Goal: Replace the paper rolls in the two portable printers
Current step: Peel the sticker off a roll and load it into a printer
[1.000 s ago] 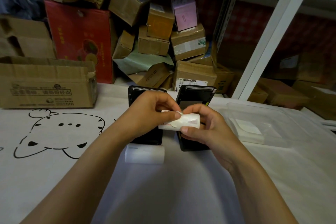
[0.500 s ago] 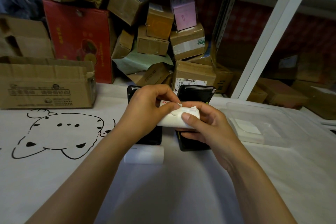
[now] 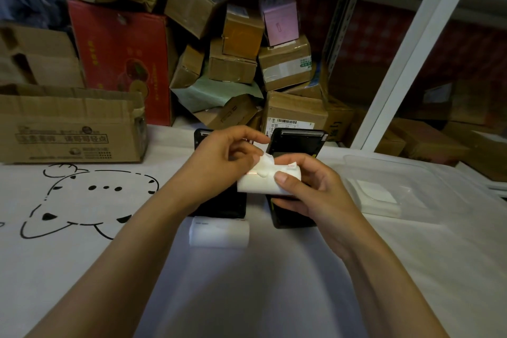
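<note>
Two black portable printers lie side by side on the white table: the left printer (image 3: 219, 207) is mostly hidden under my left hand, the right printer (image 3: 297, 143) shows its open top end. Above them my right hand (image 3: 310, 189) grips a white paper roll (image 3: 260, 184), thumb on its front. My left hand (image 3: 222, 162) pinches the roll's loose paper end (image 3: 264, 159) and lifts it off the roll. A second white paper roll (image 3: 219, 232) lies on the table just in front of the left printer.
A clear plastic tray (image 3: 428, 192) with a white pad in it sits at the right. An open cardboard box (image 3: 71, 129) stands at the left, piled cartons behind. A white shelf post (image 3: 411, 55) rises at the back right. The tablecloth carries a cartoon animal drawing (image 3: 82, 200).
Both hands have risen slightly with the roll. My left fingers have peeled the paper end up from the roll. The printers and the second roll have not moved.
</note>
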`<state>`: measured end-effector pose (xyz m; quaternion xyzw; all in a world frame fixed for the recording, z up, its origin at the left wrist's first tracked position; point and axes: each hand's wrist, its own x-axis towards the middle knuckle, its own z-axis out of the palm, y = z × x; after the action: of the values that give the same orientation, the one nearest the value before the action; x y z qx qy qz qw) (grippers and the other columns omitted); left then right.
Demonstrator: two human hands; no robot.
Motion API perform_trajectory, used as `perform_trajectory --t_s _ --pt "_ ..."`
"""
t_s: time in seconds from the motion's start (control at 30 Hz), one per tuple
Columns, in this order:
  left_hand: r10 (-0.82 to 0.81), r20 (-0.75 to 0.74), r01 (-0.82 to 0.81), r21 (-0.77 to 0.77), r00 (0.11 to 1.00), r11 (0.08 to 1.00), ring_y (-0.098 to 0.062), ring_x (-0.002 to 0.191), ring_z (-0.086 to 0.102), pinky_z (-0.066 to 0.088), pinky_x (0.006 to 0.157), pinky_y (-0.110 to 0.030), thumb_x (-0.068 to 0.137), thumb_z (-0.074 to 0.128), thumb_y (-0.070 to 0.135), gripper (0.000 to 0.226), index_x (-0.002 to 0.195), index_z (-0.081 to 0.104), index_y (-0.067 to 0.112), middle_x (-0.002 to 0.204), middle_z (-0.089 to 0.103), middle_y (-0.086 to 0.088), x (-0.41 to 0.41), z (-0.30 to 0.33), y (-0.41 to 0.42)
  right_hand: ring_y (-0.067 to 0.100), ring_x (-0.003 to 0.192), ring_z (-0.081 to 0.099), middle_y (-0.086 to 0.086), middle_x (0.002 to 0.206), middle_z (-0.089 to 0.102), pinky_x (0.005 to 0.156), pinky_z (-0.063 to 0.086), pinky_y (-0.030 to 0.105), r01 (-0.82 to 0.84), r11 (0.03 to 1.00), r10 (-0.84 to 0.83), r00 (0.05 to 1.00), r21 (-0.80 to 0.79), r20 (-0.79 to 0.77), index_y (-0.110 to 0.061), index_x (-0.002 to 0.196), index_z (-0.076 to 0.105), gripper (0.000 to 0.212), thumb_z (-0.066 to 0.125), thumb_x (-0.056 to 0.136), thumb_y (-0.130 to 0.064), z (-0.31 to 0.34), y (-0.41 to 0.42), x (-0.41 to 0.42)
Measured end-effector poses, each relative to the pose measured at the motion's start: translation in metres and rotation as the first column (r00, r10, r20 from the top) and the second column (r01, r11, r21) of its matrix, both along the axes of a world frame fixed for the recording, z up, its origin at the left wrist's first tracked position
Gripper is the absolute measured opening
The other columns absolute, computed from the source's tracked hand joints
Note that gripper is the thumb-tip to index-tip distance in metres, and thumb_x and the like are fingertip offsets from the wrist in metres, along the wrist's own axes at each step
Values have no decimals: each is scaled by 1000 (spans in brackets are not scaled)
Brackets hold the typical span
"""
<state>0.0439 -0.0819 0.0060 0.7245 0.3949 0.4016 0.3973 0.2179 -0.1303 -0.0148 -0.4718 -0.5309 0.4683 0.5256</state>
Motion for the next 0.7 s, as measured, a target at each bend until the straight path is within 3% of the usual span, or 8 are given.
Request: perform_trajectory --t_s 0.13,0.23,0.3,0.37,0.43,0.53,0.7 --pt "-13 87 41 -326 996 945 -13 101 63 56 86 -30 91 57 27 22 113 58 25 109 64 2 -1 -2 0 14 102 67 -6 104 68 80 58 30 -27 1000 27 998 -3 -48 -23 96 71 19 65 86 -7 1 0 5" --pt "-124 162 191 -510 979 839 -16 100 68 57 84 -38 93 52 34 22 112 61 30 110 66 -1 0 -4 -3 10 102 66 -12 97 70 85 57 29 -15 1000 16 1000 24 -27 -22 99 69 21 63 88 -6 2 1 7" --pt "-144 183 219 -505 972 835 -19 97 70 59 79 -38 94 52 29 21 113 62 27 112 65 -6 3 -8 -4 -2 97 64 -19 94 69 83 55 20 47 995 -57 991 88 124 -27 99 68 19 63 89 -11 2 2 6" --pt "-141 94 168 -455 986 874 -21 99 67 60 78 -36 93 55 25 19 110 64 24 114 60 -8 8 -12 -4 -11 91 61 -25 90 68 79 51 9 115 974 -166 948 195 271 -31 94 68 17 66 87 -16 1 3 4" --pt "-129 44 135 -443 991 886 -22 101 63 60 78 -34 92 57 21 18 107 66 21 115 58 -9 12 -14 -4 -12 87 60 -21 84 69 73 49 5 161 953 -245 909 257 338 -29 89 69 16 71 83 -14 -1 5 4" --pt "-103 37 109 -432 994 895 -22 100 63 60 74 -32 91 58 18 14 101 67 19 113 58 -10 15 -16 -4 0 80 65 -13 82 71 67 53 13 191 956 -273 860 223 432 -25 86 74 12 75 79 -15 -4 6 6" --pt "-64 37 74 -391 997 918 -18 90 64 59 63 -23 89 62 20 7 90 68 19 108 60 -9 17 -19 -4 6 80 67 -12 78 73 76 58 37 184 962 -263 820 202 508 -27 77 75 11 73 80 -17 -5 7 10"
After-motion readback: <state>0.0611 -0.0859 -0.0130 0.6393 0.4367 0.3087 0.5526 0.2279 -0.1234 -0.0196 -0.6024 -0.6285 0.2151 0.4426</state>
